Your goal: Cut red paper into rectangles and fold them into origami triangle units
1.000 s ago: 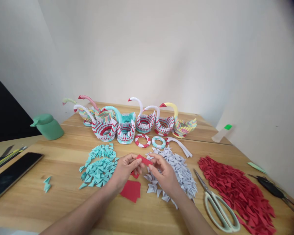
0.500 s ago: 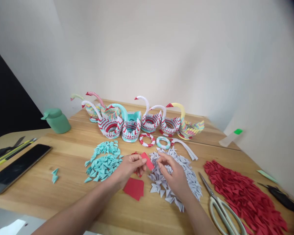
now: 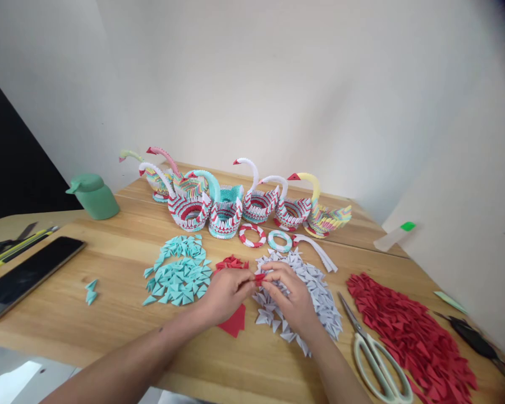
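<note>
- Looks like mid-fold on a small red paper piece (image 3: 259, 279), judging by the narrow bunched shape between the fingertips.
- Pinching its left end with the left hand (image 3: 228, 292), thumb and forefinger closed on the paper, other fingers curled underneath.
- Meeting the right end with the right hand (image 3: 290, 290), half open and loosely curved, with thumb and fingertips drawn in at the paper's edge. Can't tell how firm that grip is, with so little paper peeking out.
- Held right in the gap between both sets of fingertips, up off the wooden table (image 3: 122, 269), not lying on anything.
- Can't make out the number of folds either; too small and mostly covered.
- Next, probably calls for squaring up the edges and pressing the crease down with the right thumb, with the left pinch held steady. Easy to crease crooked on something so tiny, I'd guess-free opinion aside.
- Got flat red sheets (image 3: 233, 322) partly hidden by the left hand, on the near side, plus a little cluster of red folded pieces (image 3: 232, 261) just beyond.
- Got a pale grey pile of triangles (image 3: 320, 300) below and around the right hand, with scissors (image 3: 362, 331) farther right, well apart from both hands.
</note>
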### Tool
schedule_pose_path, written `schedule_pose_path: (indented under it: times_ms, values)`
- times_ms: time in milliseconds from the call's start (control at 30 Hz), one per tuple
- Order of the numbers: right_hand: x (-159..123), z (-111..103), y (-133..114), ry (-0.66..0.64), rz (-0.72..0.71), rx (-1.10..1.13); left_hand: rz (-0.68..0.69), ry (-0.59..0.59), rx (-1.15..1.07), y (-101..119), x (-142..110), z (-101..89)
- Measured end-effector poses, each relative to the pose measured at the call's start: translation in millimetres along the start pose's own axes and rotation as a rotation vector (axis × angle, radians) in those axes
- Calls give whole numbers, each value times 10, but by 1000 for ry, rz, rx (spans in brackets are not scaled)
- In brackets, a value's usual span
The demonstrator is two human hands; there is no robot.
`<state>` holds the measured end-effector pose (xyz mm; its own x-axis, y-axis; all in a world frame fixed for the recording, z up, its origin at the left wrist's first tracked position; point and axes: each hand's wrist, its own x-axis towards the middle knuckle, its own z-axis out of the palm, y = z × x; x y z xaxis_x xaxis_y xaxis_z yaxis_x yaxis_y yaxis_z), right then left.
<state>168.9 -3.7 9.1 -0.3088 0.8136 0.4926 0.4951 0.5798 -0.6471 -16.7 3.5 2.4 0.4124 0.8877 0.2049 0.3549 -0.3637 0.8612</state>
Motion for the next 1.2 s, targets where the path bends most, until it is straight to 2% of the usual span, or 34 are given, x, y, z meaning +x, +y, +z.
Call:
schedule_pose_path:
  times_ms: [200,433,533,667,800,900,1067,1200]
  values:
    - [-20,54,-28,14,188,93,45,-20,71,29,-23,-4]
    - [-47,81,14,42,280,157,-1,-37,-15,12,-23,6]
    - [-53,74,30,42,231,156,-58,-58,-154,2,-16,20]
    - [-43,51,17,13,128,103,-180,-78,-447,-22,10,52]
    - [-42,52,0,43,149,79,-310,-88,-743,-25,24,52]
    - [-47,64,-2,67,158,85,-334,-90,-890,-10,25,44]
    - [-52,85,9,65,141,83,-301,-13,-797,-10,41,74]
    - [-62,96,26,41,155,91,-235,35,-632,-18,31,84]
